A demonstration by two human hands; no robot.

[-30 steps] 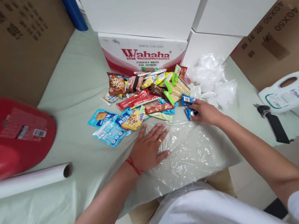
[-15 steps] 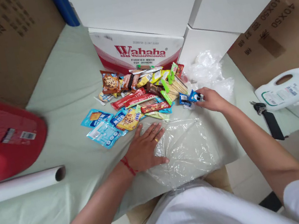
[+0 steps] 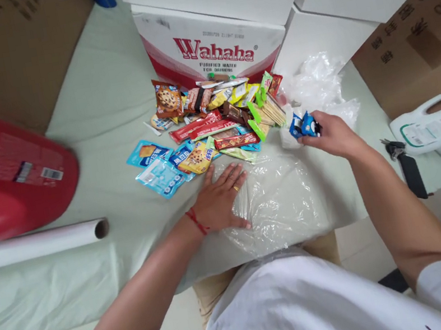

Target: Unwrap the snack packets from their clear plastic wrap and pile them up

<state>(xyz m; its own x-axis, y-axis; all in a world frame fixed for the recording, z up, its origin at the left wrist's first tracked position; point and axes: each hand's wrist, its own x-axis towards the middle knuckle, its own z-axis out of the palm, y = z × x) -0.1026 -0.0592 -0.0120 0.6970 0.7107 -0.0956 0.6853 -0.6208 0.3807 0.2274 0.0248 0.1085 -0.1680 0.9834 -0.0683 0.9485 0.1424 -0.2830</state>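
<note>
I can't make out the print on the small, shiny blue packets, partly covered by my right hand; the large red plastic container is cut off at the left edge. My right thumb and fingers pinch the packets, just right of a colourful heap of wrapped snacks. My left hand rests, fingers spread, on the clear, crinkled plastic bag. Half a second ago, the packets were closer to the heap.

Soft, even light falls around me; glints speckle the clear plastic, faint shadow dims the desk beside it, outer edges stretch.
</note>
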